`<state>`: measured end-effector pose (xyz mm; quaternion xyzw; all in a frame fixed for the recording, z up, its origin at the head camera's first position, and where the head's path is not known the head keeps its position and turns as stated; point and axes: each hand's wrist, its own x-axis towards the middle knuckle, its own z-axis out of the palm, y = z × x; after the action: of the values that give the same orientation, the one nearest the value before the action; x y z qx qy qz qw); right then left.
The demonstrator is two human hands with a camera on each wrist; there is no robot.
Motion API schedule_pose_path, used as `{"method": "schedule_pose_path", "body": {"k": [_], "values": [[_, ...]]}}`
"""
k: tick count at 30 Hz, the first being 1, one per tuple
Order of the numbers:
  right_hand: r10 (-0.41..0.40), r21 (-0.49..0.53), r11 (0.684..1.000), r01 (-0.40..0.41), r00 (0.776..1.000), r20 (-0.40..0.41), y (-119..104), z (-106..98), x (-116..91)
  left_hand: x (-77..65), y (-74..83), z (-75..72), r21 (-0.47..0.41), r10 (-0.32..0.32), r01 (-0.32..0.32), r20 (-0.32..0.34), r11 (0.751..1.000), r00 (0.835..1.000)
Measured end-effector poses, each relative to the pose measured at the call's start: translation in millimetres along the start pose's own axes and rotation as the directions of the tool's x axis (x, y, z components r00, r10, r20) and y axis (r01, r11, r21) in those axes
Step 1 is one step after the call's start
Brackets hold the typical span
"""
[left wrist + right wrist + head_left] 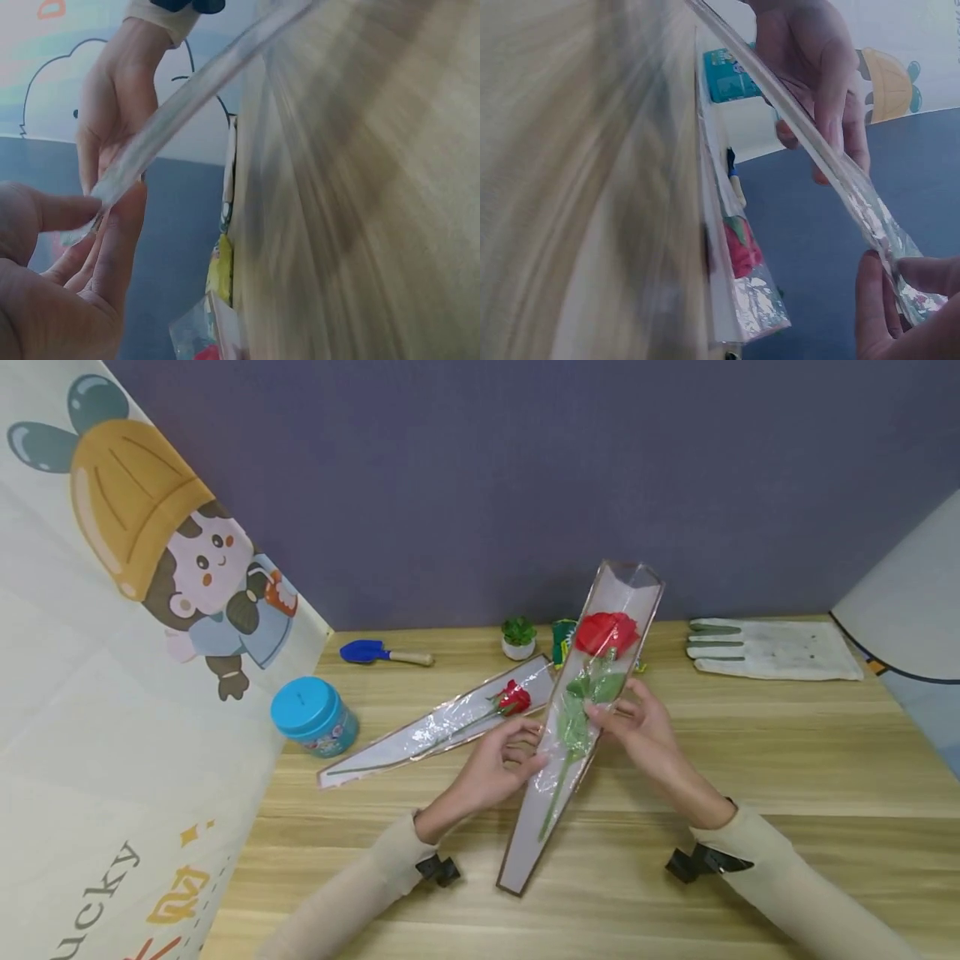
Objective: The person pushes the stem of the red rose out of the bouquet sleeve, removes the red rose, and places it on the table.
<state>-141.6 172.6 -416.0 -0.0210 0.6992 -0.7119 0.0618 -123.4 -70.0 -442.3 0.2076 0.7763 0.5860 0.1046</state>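
A single red rose in a clear, brown-edged sleeve [607, 635] is held up at a slant above the table, its bloom toward the back. My left hand [498, 764] pinches the sleeve's left edge near the middle. On the right edge, a bit higher up, my right hand [645, 731] pinches it between thumb and fingers. Both wrist views show the sleeve nearly edge-on, with the left thumb [71, 213] pressing one face. A second wrapped rose [513, 697] lies on the table to the left, its upper end close to the held one.
Along the back stand a blue toy trowel [365, 652], a small potted plant [518, 637] and a green packet [562, 639] partly hidden by the sleeve. A blue-lidded tub [313, 717] is at left, a white-and-grey glove [776, 649] at back right. Walls enclose the wooden table [757, 735].
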Motion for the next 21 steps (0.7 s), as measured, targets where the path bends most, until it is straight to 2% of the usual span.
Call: {"method": "schedule_pose_path", "body": {"k": [7,10,17,21], "values": [[-0.033,0.096,0.995,0.039,0.997,-0.063,-16,-5,9,-4.9,-1.8,7.1,-0.057,-0.045,0.050,0.080,0.997,0.996],[-0.047,0.132,0.990,0.056,0.997,-0.069,-24,-8,12,-7.3,-1.6,11.6,-0.080,-0.065,0.073,0.091,0.994,0.994],[-0.096,0.217,0.970,0.106,0.994,-0.056,-35,-9,22,-7.0,1.3,16.1,-0.043,-0.080,0.083,0.060,0.996,0.995],[-0.126,0.210,0.968,0.138,0.990,-0.069,-38,-5,27,-6.6,4.9,17.6,-0.027,-0.066,0.067,0.044,0.997,0.997]]}}
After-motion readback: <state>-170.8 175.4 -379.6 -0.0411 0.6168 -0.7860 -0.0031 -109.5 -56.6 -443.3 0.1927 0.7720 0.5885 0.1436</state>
